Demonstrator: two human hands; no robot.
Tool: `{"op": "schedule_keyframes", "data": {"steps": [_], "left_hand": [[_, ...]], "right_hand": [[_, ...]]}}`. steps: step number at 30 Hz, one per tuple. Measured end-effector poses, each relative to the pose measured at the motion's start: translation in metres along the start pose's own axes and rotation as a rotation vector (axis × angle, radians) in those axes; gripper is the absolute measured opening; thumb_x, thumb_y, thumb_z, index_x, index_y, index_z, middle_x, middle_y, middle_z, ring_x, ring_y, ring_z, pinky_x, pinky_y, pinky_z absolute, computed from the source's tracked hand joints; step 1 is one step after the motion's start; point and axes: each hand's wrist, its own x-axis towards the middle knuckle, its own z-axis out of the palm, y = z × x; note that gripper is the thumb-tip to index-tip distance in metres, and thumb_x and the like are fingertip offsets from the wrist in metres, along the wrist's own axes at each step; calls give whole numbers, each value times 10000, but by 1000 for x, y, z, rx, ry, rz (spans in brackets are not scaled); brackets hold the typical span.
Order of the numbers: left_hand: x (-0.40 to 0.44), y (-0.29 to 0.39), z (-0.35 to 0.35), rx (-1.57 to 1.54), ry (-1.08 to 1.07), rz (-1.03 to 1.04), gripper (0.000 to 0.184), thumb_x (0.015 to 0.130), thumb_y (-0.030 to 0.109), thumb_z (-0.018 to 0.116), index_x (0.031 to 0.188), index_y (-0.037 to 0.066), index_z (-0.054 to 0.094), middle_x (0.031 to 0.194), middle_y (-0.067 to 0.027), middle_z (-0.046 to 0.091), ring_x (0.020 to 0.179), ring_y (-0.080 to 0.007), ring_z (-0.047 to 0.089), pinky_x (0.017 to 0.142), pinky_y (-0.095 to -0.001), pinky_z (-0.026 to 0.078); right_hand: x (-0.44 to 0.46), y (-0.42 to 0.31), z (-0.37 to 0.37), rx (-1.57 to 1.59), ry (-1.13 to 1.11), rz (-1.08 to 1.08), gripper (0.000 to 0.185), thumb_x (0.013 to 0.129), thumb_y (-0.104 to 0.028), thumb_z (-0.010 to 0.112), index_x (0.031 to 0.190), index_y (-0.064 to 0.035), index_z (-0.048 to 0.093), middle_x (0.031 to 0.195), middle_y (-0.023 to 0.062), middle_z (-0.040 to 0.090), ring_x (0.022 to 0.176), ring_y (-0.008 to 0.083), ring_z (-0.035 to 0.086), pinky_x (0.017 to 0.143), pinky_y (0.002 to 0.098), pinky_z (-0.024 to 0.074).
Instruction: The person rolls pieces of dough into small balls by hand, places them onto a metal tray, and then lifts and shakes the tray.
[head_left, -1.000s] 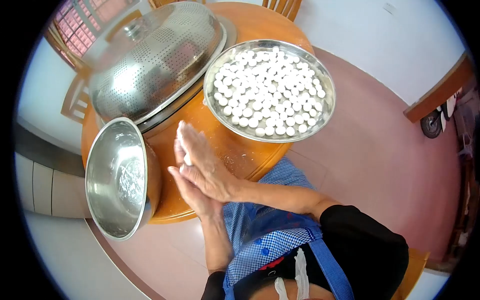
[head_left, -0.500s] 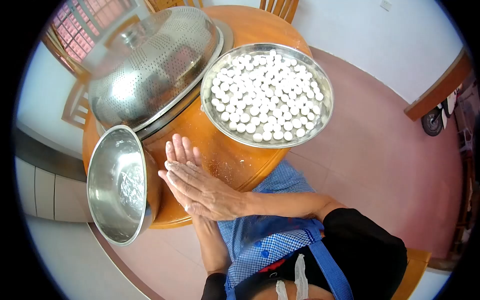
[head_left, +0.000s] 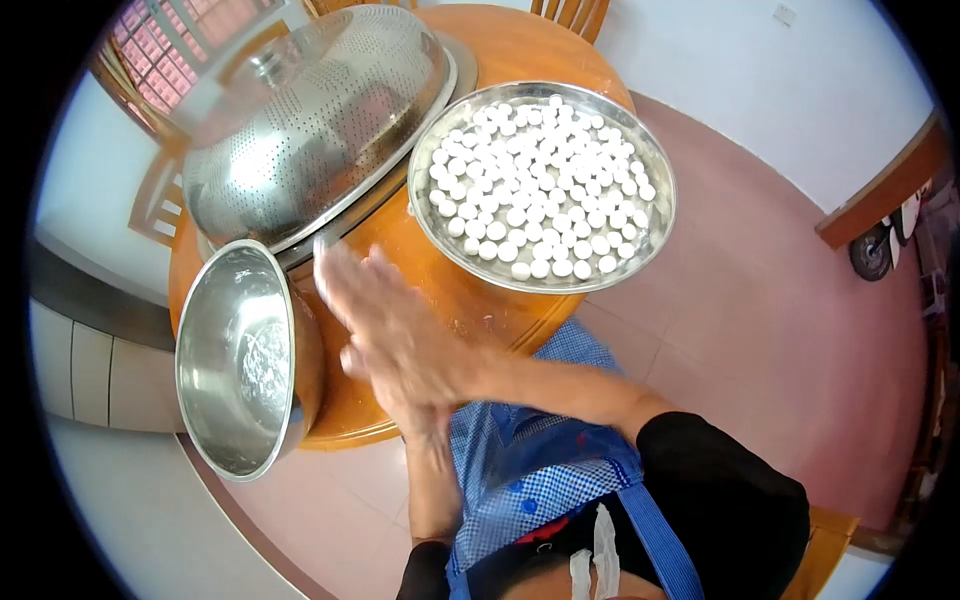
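My right hand (head_left: 395, 325) lies flat over my left hand (head_left: 405, 405), palm to palm, above the near edge of the round table. Both are smeared by motion, but the fingers look stretched out, with white powder on the skin. Most of my left hand is covered by the right, and I cannot see whether anything sits between the palms. Left of them a deep steel bowl (head_left: 225, 345) is tilted toward me, with white residue inside. Beyond my hands to the right, a round steel tray (head_left: 640, 245) holds several small white dough balls (head_left: 515, 216).
A large perforated steel dome lid (head_left: 310, 140) covers the table's far left part. White specks dot the wooden tabletop (head_left: 450, 300) near the tray. Wooden chairs (head_left: 572, 15) stand around, and a wheel (head_left: 870, 254) shows at the far right.
My right hand has slid forward over the left, now hiding most of the left fingers that showed before. The view has shifted slightly; bowl, tray and lid stay in place.
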Motion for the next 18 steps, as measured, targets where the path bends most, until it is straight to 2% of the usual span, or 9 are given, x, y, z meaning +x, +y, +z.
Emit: {"op": "schedule_keyframes", "data": {"steps": [1,2,4,6,9,11,12,14,18], "left_hand": [[-7,1,-6,117,101,-156,618,999,465,227,1466,65,167,1502,-116,223,1371,-251,252,1135,-400,196],[-5,2,-8,117,99,-148,618,999,465,227,1466,65,167,1502,-116,223,1371,-251,252,1135,-400,196],[5,8,-3,62,70,-110,612,1000,459,229,1464,64,176,1508,-106,219,1374,-252,249,1129,-403,214],[26,13,-11,0,74,-4,617,997,472,201,1469,76,170,1525,-104,190,1397,-262,207,1141,-392,180],[34,0,-30,-286,-133,58,611,998,463,203,1474,84,149,1533,-108,160,1409,-258,169,1145,-386,154],[17,-12,-16,-387,-387,28,603,1001,446,206,1478,85,128,1544,-99,121,1419,-250,129,1145,-386,140],[10,-9,-10,-386,-386,28,603,1001,446,206,1478,85,128,1544,-99,121,1419,-250,129,1145,-386,140],[3,6,6,46,12,-134,603,1003,437,203,1481,82,105,1549,-102,91,1424,-252,97,1144,-392,132],[27,22,-3,178,-27,96,623,1000,454,182,1478,65,88,1544,-110,103,1421,-280,110,1142,-416,144]], "right_hand": [[12,13,0,-51,-5,36,689,963,-502,218,1483,-73,72,1546,139,33,1427,285,10,1148,462,-6],[10,16,-1,-51,-4,28,689,963,-502,218,1483,-73,72,1546,139,33,1427,285,10,1148,462,-6],[2,24,-5,-57,37,12,630,969,-346,356,1472,-40,134,1538,158,94,1426,288,70,1146,491,20],[-28,18,14,-40,-99,-22,621,952,-304,391,1459,-16,178,1538,159,96,1428,286,44,1149,480,49],[-31,-2,25,87,-53,-110,624,951,-314,394,1458,-15,186,1541,158,86,1429,291,45,1146,480,38],[-7,-1,7,-76,-81,-129,678,969,-440,302,1481,-57,75,1546,144,56,1428,287,51,1146,470,-8],[1,7,-1,-75,-81,-129,678,969,-440,302,1481,-57,75,1546,144,56,1428,287,51,1146,470,-8],[13,20,-18,-97,34,-13,692,972,-455,279,1475,-27,70,1544,153,57,1426,304,49,1143,468,-12],[-37,12,11,128,-107,56,717,955,-531,215,1486,-80,49,1549,138,12,1428,296,14,1135,493,-32]]}}
